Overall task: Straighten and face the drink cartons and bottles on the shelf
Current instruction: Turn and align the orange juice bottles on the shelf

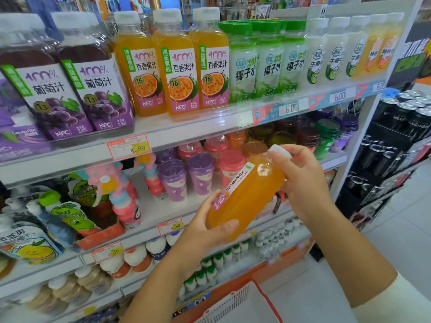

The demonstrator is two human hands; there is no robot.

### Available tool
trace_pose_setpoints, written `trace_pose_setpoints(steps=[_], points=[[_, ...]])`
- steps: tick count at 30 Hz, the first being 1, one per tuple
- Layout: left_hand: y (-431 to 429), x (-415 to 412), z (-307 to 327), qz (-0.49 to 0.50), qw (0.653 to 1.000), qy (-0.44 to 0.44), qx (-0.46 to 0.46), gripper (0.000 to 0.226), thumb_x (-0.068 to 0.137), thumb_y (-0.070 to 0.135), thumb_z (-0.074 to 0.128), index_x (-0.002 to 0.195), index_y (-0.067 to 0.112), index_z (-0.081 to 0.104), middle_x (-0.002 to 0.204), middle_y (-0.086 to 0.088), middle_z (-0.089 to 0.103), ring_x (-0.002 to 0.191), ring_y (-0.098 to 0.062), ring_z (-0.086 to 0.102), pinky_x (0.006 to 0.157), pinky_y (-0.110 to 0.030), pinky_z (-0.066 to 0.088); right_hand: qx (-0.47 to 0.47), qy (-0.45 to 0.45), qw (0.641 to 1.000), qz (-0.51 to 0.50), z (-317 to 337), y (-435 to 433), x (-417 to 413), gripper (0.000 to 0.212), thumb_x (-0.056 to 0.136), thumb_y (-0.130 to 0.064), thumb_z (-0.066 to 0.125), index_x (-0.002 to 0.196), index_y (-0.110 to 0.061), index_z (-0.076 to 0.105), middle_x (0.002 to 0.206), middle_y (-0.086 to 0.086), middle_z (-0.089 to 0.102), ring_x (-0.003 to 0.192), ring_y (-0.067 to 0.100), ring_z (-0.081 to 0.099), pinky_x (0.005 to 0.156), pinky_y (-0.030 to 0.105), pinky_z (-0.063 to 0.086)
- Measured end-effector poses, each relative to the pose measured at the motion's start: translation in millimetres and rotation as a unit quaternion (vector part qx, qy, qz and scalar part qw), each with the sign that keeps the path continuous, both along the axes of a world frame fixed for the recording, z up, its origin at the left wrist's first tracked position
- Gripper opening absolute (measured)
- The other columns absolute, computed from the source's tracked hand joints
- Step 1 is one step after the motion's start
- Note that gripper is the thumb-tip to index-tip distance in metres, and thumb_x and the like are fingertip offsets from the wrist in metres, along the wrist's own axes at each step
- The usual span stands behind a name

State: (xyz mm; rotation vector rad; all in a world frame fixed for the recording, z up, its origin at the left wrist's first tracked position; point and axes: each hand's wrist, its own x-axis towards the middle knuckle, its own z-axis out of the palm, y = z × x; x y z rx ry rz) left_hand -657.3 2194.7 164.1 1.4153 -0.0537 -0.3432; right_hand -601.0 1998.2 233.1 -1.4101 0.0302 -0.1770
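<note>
- Below the top shelf (186, 130), off every row, the orange juice bottle (247, 197) lies tilted in both hands.
- Fingers of the left hand (205, 231) grasp its base; fingers of the right hand (303, 180) grasp the cap end.
- Risk: hasty reinsertion may topple the standing juice bottles (179, 66).

Up and far left of the gripped bottle (251, 194), "100%", "葡萄汁", "1.3" and "NFC" are printed on the grape juice bottles (49, 94). Up and slightly left, "100%", "百香果汁", "16" and "NFC" are read on the orange bottles (179, 66). Straight above, "椰子水" is shown on the green-capped bottles (268, 66). "6.00" is marked on the blue tag (291, 108) above the grip, "4.80" on the yellow tag (137, 148) to its left, and "2.50" on the lower tag (109, 251) down-left.
</note>
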Motion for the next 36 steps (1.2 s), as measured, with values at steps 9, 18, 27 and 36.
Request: trace_pose_setpoints(steps=[9,18,27,36], points=[[-12.2,-13.2,-6.4,0.147,0.977,-0.107,0.113,0.060,0.073,0.030,0.084,0.117,0.051,0.049,0.119,0.021,0.059,0.099,0.006,0.062,0.077,-0.015,0.053,-0.011,0.032,0.999,0.003,-19.7,-0.5,-6.0,0.016,0.090,-0.027,0.066,0.105,-0.028,0.059,0.102,0.007,0.072,0.083,0.021,0.073,0.062,0.039,0.060],[-14.5,-19.7,-0.4,0.101,0.980,-0.109,0.129,0.068,0.072,0.043,0.081,0.127,0.053,0.043,0.124,0.030,0.054,0.105,0.016,0.055,0.077,-0.008,0.048,0.059,0.036,0.997,-0.019,-18.7,-1.2,-12.3,0.015,0.087,-0.023,0.068,0.098,-0.022,0.059,0.097,0.015,0.068,0.083,0.025,0.068,0.074,0.049,0.059],[1.3,-10.0,-3.7,-0.019,0.990,0.103,-0.095,0.038,0.082,0.037,0.064,0.114,0.018,0.072,0.121,-0.016,0.068,0.110,-0.036,0.065,0.090,-0.043,0.057,0.158,0.016,0.986,0.054,-27.8,-1.5,-23.0,0.029,0.083,-0.023,0.060,0.110,-0.017,0.053,0.109,0.015,0.069,0.091,0.025,0.066,0.072,0.040,0.056],[-11.9,-21.3,2.0,0.173,0.941,-0.196,0.215,0.073,0.064,0.032,0.090,0.119,0.047,0.044,0.117,0.024,0.050,0.105,0.006,0.056,0.080,-0.017,0.054,0.027,0.049,0.998,0.031,-16.0,-6.1,-18.4,0.034,0.078,-0.033,0.071,0.108,-0.022,0.059,0.104,0.014,0.072,0.093,0.029,0.072,0.066,0.039,0.059]])
